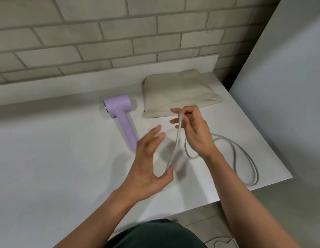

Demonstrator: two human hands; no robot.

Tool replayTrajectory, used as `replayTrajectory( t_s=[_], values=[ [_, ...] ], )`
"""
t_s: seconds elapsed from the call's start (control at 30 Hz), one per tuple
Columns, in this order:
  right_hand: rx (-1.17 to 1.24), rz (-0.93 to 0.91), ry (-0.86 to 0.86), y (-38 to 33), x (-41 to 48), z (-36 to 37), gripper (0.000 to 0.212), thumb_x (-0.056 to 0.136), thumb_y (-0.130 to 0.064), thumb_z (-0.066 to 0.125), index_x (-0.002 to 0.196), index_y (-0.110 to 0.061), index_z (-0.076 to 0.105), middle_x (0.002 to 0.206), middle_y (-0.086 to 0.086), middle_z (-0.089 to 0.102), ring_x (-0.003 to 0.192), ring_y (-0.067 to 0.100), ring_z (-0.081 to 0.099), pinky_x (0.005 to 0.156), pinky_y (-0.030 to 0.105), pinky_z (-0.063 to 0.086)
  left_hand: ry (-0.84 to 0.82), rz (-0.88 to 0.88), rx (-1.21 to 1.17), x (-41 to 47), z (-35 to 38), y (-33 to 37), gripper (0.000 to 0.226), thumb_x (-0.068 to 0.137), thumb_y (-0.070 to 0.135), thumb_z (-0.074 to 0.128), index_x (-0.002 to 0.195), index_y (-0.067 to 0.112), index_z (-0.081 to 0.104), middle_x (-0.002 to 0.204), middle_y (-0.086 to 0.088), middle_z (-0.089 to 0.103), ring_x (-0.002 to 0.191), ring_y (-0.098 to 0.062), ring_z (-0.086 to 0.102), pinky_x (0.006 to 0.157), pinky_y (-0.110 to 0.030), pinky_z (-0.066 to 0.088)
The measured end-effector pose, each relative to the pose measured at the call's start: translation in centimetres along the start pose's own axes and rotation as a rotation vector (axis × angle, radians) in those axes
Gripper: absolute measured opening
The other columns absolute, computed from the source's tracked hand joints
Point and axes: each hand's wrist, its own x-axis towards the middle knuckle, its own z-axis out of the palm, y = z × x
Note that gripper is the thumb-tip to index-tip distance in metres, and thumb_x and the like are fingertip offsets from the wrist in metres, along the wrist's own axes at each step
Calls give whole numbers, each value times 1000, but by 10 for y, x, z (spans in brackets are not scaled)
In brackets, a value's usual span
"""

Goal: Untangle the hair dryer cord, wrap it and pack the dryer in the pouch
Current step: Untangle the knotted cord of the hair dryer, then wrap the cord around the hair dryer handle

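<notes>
A lilac hair dryer (120, 117) lies flat on the white table (48, 158), head toward the wall, handle toward me. Its grey cord (245, 154) loops over the table at the right, near the edge. My right hand (195, 133) pinches a raised stretch of the cord between thumb and fingers. That stretch runs down to my left hand (148, 163), whose fingers are spread, with the cord resting against the thumb. A cream fabric pouch (177, 93) lies flat behind my hands, beside the dryer.
A pale brick wall (102, 33) stands behind the table. The table's right edge (274, 140) and front corner fall away to the floor, where another thin cable (220, 241) lies. A grey panel (290, 68) rises at the right.
</notes>
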Motion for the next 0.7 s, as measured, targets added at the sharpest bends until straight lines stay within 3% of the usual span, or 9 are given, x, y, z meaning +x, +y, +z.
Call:
replayTrajectory(
  t_s=[0.07, 0.1, 0.13, 0.23, 0.33, 0.47, 0.57, 0.7],
  values=[
    [59, 1, 33, -1, 2, -6, 5, 111, -17, 41, 112, -17, 46, 137, 2, 64, 105, 22, 74, 84, 37, 59, -248, -286, -87, -8, -3, -8, 67, 89, 56, 68, 143, 61, 29, 140, 27, 53, 135, 2, 47, 104, -11, 37],
    [61, 7, 37, 0, 2, -9, 5, 111, -17, 41, 112, -17, 45, 140, 2, 62, 107, 21, 74, 85, 39, 59, -389, -311, -43, -13, -3, -14, 54, 90, 68, 58, 139, 64, 34, 131, 30, 58, 127, 4, 53, 97, -11, 42],
    [55, 15, 37, 1, 2, -12, 5, 111, -17, 41, 112, -16, 45, 142, 1, 60, 110, 21, 73, 86, 40, 60, -507, -294, 5, -17, -3, -22, 47, 92, 73, 49, 137, 61, 41, 127, 28, 61, 121, 3, 56, 93, -15, 46],
    [106, 39, 42, 7, -1, -25, 3, 111, -19, 42, 114, -18, 43, 150, 2, 53, 117, 23, 69, 89, 42, 59, -719, -217, 105, -25, -1, -35, 50, 102, 62, 37, 142, 38, 55, 134, 16, 63, 121, -2, 55, 104, -23, 44],
    [109, 145, 54, 15, -9, -42, 7, 109, -21, 46, 115, -18, 42, 155, 3, 43, 115, 25, 70, 87, 42, 61, -742, -150, 176, -26, 0, -43, 49, 107, 53, 31, 142, 31, 57, 136, 14, 63, 121, -4, 53, 104, -17, 38],
    [-230, 289, 22, 34, -27, -66, 6, 107, -24, 53, 111, -29, 55, 159, -6, 41, 118, 15, 66, 92, 33, 57, -722, -36, 272, -29, 8, -57, 46, 107, 54, 33, 128, 31, 67, 114, 14, 72, 101, -5, 60, 87, -22, 46],
    [-500, 266, 10, 51, -40, -82, 16, 101, -12, 63, 112, -23, 65, 150, 0, 55, 131, 19, 59, 108, 36, 49, -694, 6, 350, -33, 17, -65, 52, 103, 55, 33, 114, 27, 75, 99, 11, 73, 90, -10, 63, 74, -26, 49],
    [-817, 296, -168, 60, -52, -96, 41, 91, 10, 59, 123, -11, 72, 150, 12, 55, 137, 33, 53, 112, 37, 43, -555, 44, 437, -39, 26, -75, 50, 101, 51, 35, 98, 26, 78, 82, 11, 68, 77, -12, 63, 59, -30, 53]
  ],
)
